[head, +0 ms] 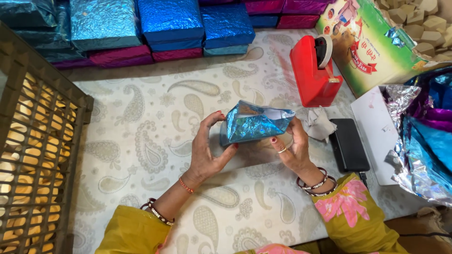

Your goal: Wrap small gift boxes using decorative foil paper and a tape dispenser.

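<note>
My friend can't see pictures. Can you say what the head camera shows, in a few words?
Both hands, left hand and right hand, hold a small box half wrapped in shiny blue foil over a paisley table cover. A red tape dispenser stands behind, with wrapped boxes stacked beyond.

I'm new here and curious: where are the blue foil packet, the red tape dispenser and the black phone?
blue foil packet (pixel 252 124), head view, middle of its shiny face.
red tape dispenser (pixel 310 75), head view, its red body.
black phone (pixel 348 143), head view, its dark face.
</note>
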